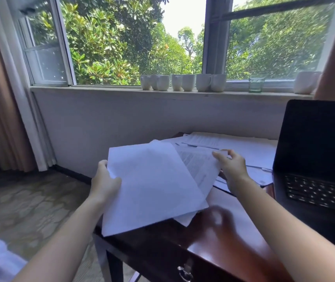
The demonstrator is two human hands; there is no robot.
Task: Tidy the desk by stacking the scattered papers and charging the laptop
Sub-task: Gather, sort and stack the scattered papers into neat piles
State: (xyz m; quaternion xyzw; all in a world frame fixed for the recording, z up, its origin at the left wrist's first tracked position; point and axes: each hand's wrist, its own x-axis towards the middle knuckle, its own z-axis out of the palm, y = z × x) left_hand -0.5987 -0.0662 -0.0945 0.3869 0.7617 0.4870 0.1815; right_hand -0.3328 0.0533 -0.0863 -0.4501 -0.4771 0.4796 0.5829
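My left hand (104, 180) grips the left edge of a blank white sheet (152, 188), held tilted above the dark wooden desk (213, 247). My right hand (232, 165) pinches the upper right edge of a printed sheet (201, 165) that lies partly under the blank one. More scattered papers (233, 145) cover the back of the desk against the wall. An open black laptop (317, 159) with a dark screen stands at the right end of the desk. No charger or cable shows.
White mugs (182, 82) and a green glass (255, 84) line the windowsill above the desk. A curtain (2, 94) hangs at the left over patterned carpet. A drawer handle (184, 271) shows on the desk front.
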